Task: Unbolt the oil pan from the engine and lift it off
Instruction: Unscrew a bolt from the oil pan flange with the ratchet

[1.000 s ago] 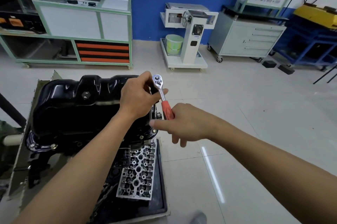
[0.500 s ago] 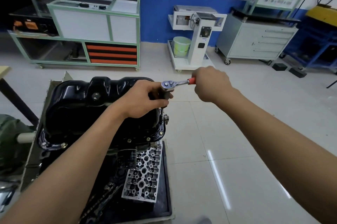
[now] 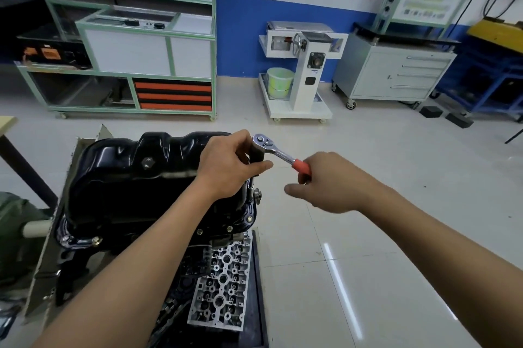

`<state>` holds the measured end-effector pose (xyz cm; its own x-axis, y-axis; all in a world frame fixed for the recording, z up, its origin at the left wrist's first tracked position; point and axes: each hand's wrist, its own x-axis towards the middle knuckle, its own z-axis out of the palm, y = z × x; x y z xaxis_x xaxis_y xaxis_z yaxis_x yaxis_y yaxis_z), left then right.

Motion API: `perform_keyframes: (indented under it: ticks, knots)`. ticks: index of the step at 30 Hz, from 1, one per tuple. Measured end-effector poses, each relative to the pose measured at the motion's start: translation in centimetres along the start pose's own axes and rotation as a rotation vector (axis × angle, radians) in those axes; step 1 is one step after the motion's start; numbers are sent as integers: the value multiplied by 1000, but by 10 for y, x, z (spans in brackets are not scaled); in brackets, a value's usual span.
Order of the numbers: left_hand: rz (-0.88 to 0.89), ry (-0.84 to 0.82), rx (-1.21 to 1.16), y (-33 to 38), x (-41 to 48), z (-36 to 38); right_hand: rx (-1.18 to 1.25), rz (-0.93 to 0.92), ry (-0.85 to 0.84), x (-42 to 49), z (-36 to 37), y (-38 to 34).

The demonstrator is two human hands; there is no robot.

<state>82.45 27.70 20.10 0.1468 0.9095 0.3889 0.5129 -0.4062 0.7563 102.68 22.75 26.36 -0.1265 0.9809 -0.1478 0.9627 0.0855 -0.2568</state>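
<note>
While a bare cylinder head point(image 3: 223, 282) lies nearest on the black tray point(image 3: 261, 291), the real work goes on just above it. The oil pan point(image 3: 127, 178) sits sump-up on the upturned engine point(image 3: 195, 262), its flange down all round. Along the near edge of that flange I can see several bolts point(image 3: 97, 240) in their holes, so I'd judge the unbolting only partly done and the lift some way off. The pan's long axis runs left to right across the engine, and the drain plug point(image 3: 147, 162) faces the person.

At the pan's right end the left hand point(image 3: 226, 162) has its grip clenched round the ratchet point(image 3: 276, 151) just below the head. It steadies a thin extension point(image 3: 251, 186) that drops nearly upright to a bolt at the flange's right edge. The right hand point(image 3: 331, 180) has its grip wrapped on the red handle, which points out to the right and back toward the person.

The next move, I reckon, is a swing of that handle, with the extension kept square so the socket doesn't slip off. Beyond, across the tiled floor point(image 3: 368, 234), stand a green-framed rack point(image 3: 127, 45) and a grey drawer cabinet point(image 3: 396, 73).
</note>
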Motion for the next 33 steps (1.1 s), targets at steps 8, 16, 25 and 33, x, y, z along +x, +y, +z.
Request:
perform_keyframes:
  ticks: [8, 16, 25, 33]
  knots:
    - [-5, 108, 44, -2, 0, 10, 612, 1, -319, -26, 19, -33]
    - [31, -223, 61, -2, -3, -12, 344, -20, -468, -7, -15, -7]
    - [41, -285, -31, -2, 0, -17, -269, 23, 164, 37, -16, 4]
    - [15, -71, -18, -6, -5, 0, -111, -48, 86, 24, -10, 5]
